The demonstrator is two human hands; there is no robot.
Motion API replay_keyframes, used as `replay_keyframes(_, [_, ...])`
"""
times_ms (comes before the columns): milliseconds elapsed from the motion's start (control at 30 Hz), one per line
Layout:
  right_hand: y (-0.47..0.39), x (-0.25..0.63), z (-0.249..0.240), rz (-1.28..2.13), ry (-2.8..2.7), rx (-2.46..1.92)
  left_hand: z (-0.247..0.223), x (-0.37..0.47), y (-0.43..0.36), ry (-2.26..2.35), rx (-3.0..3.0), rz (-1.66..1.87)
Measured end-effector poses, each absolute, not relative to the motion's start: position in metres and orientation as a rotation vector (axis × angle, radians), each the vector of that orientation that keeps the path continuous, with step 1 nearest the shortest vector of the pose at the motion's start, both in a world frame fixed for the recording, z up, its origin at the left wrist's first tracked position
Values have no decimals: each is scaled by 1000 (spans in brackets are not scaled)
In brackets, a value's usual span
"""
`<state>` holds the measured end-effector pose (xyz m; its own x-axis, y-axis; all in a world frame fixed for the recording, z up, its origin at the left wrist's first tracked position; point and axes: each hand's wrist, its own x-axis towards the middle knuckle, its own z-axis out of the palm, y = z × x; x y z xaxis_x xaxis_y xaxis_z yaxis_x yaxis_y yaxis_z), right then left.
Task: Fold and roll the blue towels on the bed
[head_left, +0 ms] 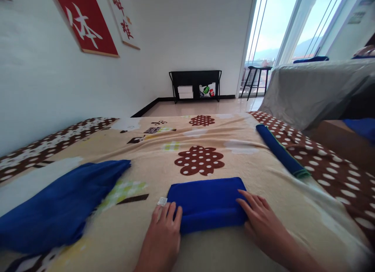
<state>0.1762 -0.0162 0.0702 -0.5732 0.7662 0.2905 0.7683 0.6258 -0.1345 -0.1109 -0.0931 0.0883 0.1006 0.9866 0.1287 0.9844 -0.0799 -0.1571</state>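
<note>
A blue cloth [208, 201], folded into a rectangle, lies on the patterned blanket [152, 147] in front of me. At its left edge rests my left hand [165, 229], with fingers slightly apart beside a small white tag [162, 201]. My right hand [260, 217] touches the right edge, its fingertips on the cloth and its fingers spread. Neither hand is closed around anything. The cloth's near edge shows a thicker fold.
A loose blue cloth [64, 201] lies at the left. On the right is a rolled or narrowly folded blue cloth [279, 151] with a green edge. Farther back stand a black rack [195, 77], a stool [259, 69] and plastic-covered furniture [310, 88].
</note>
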Motion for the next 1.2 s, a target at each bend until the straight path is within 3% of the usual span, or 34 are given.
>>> replay_keyframes(167, [-5, 111, 73, 216, -2630, -1103, 85, -68, -50, -1901, -2421, -128])
replay_keyframes(300, [24, 123, 56, 298, -2631, -1232, 67, -95, -37, -2116, -2343, -162])
replay_keyframes(467, [43, 193, 38, 142, -2528, -1396, 56, -160, -59, -2247, -2139, -181])
replay_keyframes(633, [11, 212, 40, -198, -2434, -1214, 70, -150, -91, -1748, -2070, -361])
replay_keyframes(767, [-9, 208, 34, -239, -2436, -1009, 65, -133, -105, -1543, -2174, -391])
replay_keyframes(933, [12, 197, 41, -92, -2400, -1029, 54, -141, -85, -1635, -2184, -357])
replay_keyframes(1200, [11, 185, 75, 27, -2553, -1122, 92, -135, -81, -2044, -2220, -246])
